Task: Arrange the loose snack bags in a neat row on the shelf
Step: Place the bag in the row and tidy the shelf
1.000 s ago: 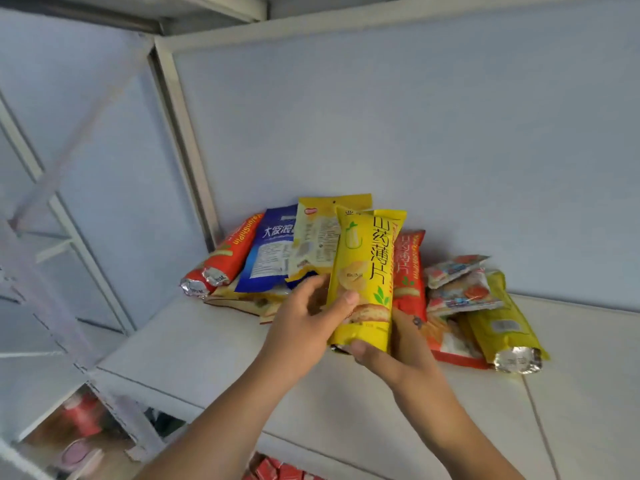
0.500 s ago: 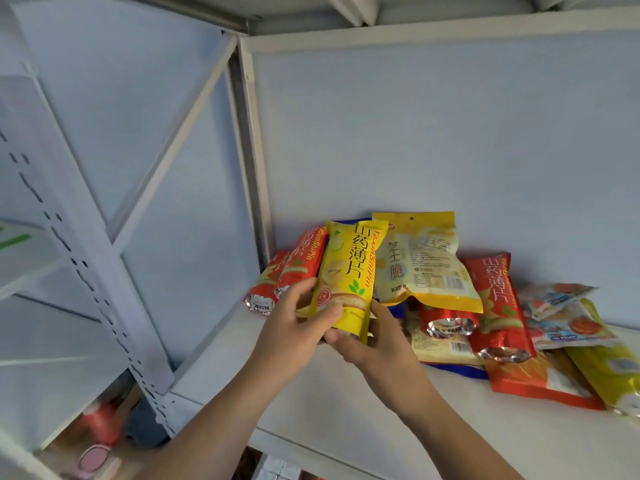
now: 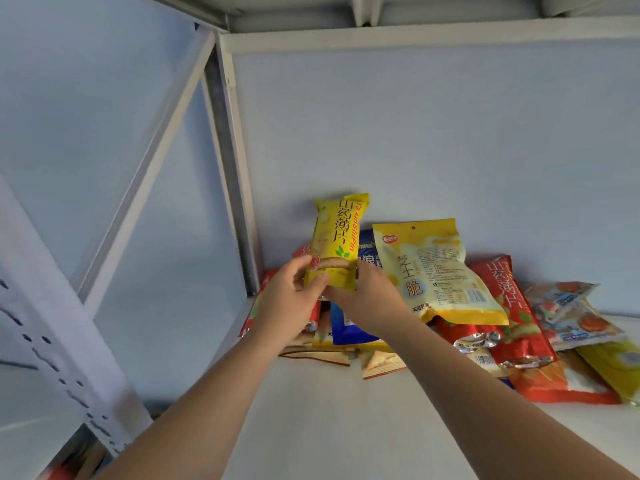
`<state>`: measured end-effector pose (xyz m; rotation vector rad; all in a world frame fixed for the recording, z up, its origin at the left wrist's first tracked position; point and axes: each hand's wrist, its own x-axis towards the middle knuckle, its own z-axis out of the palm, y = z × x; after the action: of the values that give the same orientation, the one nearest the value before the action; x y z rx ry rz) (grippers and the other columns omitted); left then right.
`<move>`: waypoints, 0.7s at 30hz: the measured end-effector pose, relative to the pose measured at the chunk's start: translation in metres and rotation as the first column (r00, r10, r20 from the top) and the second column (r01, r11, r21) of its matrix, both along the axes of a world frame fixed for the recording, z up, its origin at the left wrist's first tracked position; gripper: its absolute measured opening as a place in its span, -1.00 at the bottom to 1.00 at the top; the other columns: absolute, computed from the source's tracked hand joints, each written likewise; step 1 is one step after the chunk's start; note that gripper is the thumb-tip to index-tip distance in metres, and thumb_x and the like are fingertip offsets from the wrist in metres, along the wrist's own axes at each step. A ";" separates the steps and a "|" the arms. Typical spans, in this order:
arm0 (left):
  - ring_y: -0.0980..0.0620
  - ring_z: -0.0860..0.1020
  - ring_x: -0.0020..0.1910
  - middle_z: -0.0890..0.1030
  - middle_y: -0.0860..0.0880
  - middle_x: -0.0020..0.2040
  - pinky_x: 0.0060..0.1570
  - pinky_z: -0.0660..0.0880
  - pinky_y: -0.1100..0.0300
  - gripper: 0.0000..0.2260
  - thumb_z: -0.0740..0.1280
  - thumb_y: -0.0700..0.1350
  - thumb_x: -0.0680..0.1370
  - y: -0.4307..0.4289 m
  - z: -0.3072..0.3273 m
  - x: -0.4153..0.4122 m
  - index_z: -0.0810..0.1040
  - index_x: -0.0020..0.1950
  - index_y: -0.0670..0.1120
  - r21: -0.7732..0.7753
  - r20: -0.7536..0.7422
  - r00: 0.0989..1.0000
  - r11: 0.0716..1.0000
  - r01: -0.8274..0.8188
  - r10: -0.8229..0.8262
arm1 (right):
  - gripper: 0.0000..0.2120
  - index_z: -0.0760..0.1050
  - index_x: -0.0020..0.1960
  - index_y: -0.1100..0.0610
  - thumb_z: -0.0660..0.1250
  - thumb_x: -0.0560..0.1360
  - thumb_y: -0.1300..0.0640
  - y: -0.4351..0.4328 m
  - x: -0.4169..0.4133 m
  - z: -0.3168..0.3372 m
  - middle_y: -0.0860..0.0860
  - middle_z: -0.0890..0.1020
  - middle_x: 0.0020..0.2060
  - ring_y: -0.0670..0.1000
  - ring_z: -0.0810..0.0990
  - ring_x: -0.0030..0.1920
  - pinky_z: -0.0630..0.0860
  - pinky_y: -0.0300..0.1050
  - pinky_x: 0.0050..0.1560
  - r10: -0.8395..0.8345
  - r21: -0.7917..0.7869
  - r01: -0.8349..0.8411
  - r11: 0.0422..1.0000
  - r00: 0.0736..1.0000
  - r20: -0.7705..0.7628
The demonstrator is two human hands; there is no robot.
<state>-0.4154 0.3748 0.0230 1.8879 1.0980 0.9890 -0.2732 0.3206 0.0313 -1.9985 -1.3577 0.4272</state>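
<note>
A narrow yellow snack bag (image 3: 334, 233) stands upright near the shelf's back left corner. My left hand (image 3: 289, 299) grips its bottom left edge and my right hand (image 3: 367, 299) holds its bottom right. Beneath and behind them lies a jumble of bags: a blue bag (image 3: 349, 327), a wide pale-yellow bag (image 3: 433, 271) leaning on the back wall, red bags (image 3: 509, 306) and small colourful packets (image 3: 571, 313) to the right. A red bag (image 3: 254, 306) is partly hidden behind my left hand.
The white shelf board (image 3: 346, 427) runs toward me in front of the pile. A white upright post (image 3: 239, 168) and a diagonal brace (image 3: 149, 161) bound the left side. A further yellow bag (image 3: 616, 368) lies at the far right edge.
Both hands have carried the narrow yellow bag up and back toward the left corner, and it now stands more upright. The view has shifted left, so the pile sits further right.
</note>
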 end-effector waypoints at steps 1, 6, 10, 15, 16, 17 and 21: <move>0.15 0.60 0.19 0.61 0.12 0.30 0.13 0.55 0.23 -0.53 0.37 0.12 0.58 0.005 -0.003 -0.001 0.45 0.47 0.06 0.006 -0.041 0.999 1.000 0.012 -0.012 | -0.38 0.41 0.31 -0.01 0.38 0.41 -0.35 0.003 -0.001 0.000 0.00 0.56 0.15 0.05 0.57 0.14 0.63 0.11 0.15 -0.009 -0.058 0.011 0.998 1.000 0.030; 0.17 0.60 0.10 0.62 0.17 0.19 -0.08 0.51 0.37 -0.58 0.37 0.15 0.58 0.007 -0.016 -0.009 0.49 0.41 0.07 0.045 -0.178 0.983 0.998 0.053 -0.044 | -0.41 0.33 0.40 0.05 0.43 0.51 -0.18 0.001 -0.007 -0.005 0.06 0.47 0.27 0.08 0.54 0.21 0.65 0.02 0.11 -0.021 -0.204 0.040 0.978 0.996 0.090; 0.12 0.61 0.16 0.63 0.14 0.23 0.07 0.62 0.14 -0.53 0.37 0.21 0.55 0.007 -0.020 -0.013 0.48 0.41 0.09 0.109 -0.225 0.973 0.992 0.067 -0.042 | -0.34 0.27 0.49 0.07 0.41 0.53 -0.17 -0.007 -0.012 0.001 0.10 0.40 0.38 0.14 0.39 0.38 0.51 0.06 0.32 -0.020 -0.187 0.061 0.980 0.976 0.217; 0.04 0.54 0.27 0.58 0.08 0.29 0.20 0.58 0.02 -0.49 0.41 0.20 0.53 0.004 -0.015 -0.015 0.46 0.43 0.07 0.169 -0.253 0.967 0.984 0.055 -0.010 | -0.32 0.25 0.54 0.08 0.38 0.55 -0.18 -0.019 -0.014 0.004 0.08 0.38 0.45 0.15 0.28 0.45 0.34 0.07 0.42 0.000 -0.146 0.043 0.988 0.959 0.282; 0.04 0.53 0.28 0.57 0.08 0.30 0.22 0.57 0.00 -0.48 0.41 0.21 0.52 0.002 -0.014 -0.016 0.47 0.43 0.07 0.194 -0.254 0.967 0.979 0.055 -0.004 | -0.31 0.24 0.55 0.08 0.39 0.55 -0.17 -0.023 -0.014 0.006 0.07 0.37 0.47 0.14 0.27 0.48 0.35 0.08 0.43 -0.001 -0.131 0.037 0.991 0.963 0.271; 0.03 0.51 0.29 0.57 0.08 0.31 0.22 0.56 0.01 -0.47 0.42 0.21 0.51 0.001 -0.014 -0.017 0.47 0.43 0.07 0.212 -0.265 0.964 0.975 0.062 -0.003 | -0.29 0.22 0.57 0.07 0.39 0.55 -0.16 -0.029 -0.013 0.006 0.06 0.36 0.50 0.12 0.25 0.50 0.37 0.08 0.42 0.000 -0.114 0.030 0.993 0.968 0.252; 0.02 0.45 0.35 0.52 0.09 0.37 0.23 0.54 0.03 -0.47 0.39 0.20 0.53 -0.005 -0.014 -0.021 0.43 0.46 0.08 0.269 -0.370 0.928 0.953 0.141 -0.033 | -0.29 0.19 0.61 0.01 0.37 0.58 -0.15 -0.054 0.000 0.005 -0.03 0.38 0.50 0.05 0.25 0.50 0.43 0.03 0.39 -0.016 -0.050 0.029 0.998 0.966 0.258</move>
<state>-0.4360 0.3700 0.0088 2.4115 1.1049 0.8028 -0.2729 0.2663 0.0359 -2.1697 -1.4911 0.1983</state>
